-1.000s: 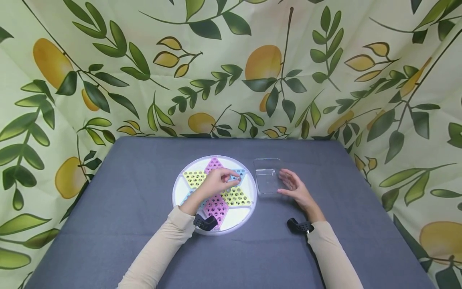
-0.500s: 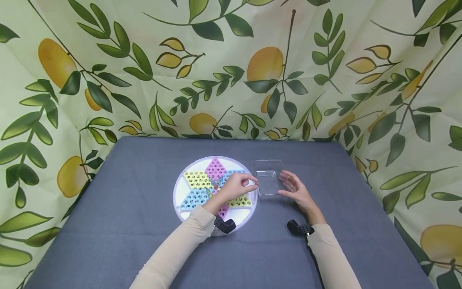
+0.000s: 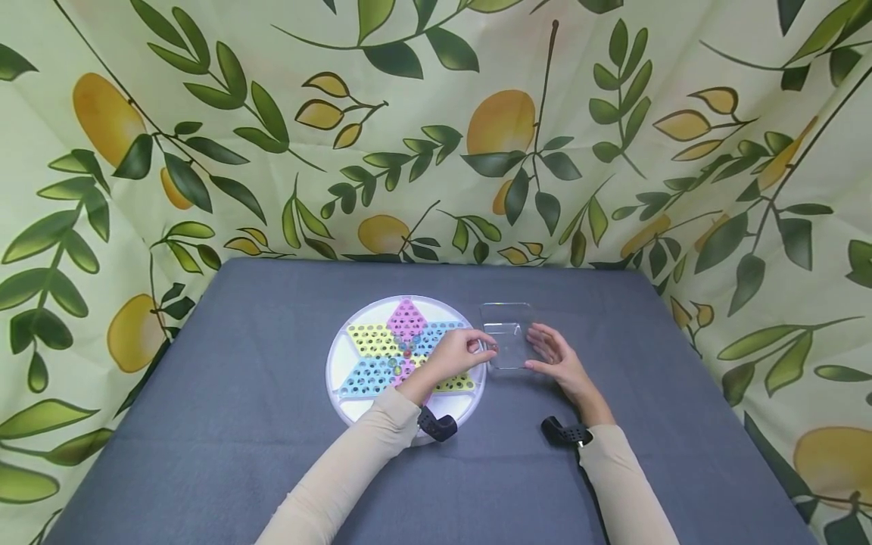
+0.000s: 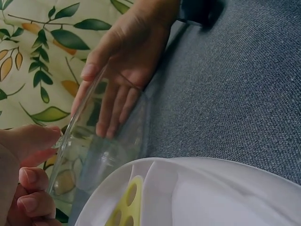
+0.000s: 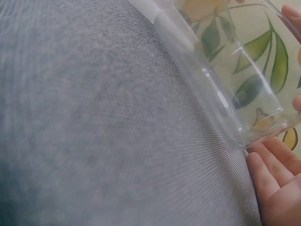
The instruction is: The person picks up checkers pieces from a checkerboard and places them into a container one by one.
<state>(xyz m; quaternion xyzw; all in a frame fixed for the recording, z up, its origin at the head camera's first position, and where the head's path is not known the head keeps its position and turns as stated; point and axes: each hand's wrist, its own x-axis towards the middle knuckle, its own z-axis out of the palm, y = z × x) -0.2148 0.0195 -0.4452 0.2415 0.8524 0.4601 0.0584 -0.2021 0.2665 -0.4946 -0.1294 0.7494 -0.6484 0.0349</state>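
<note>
My left hand (image 3: pixel 453 357) reaches over the right side of a round white Chinese checkers board (image 3: pixel 344 309) to the near rim of a clear plastic box (image 3: pixel 507 304). Between its thumb and forefinger it pinches a small clear marble (image 4: pixel 59 140), mostly hidden by the fingertips. The right hand (image 3: pixel 557 357) rests against the box's right side, fingers extended and thumb near the front corner. In the right wrist view, its fingers (image 5: pixel 270 165) lie along the outside of the box (image 5: pixel 225 108). Several marbles (image 3: pixel 406 353) sit around the board's middle.
Pink, yellow and blue perforated star points cover the board. A grey cloth (image 3: pixel 204 424) spreads over the table. Behind it hangs a curtain (image 3: pixel 409 91) printed with lemons and leaves. Both wrists wear black bands (image 3: pixel 564 430).
My left hand has moved from the blue star point rightward to the box rim, pinching the marble. More of the board's middle shows. The right hand has stayed beside the box.
</note>
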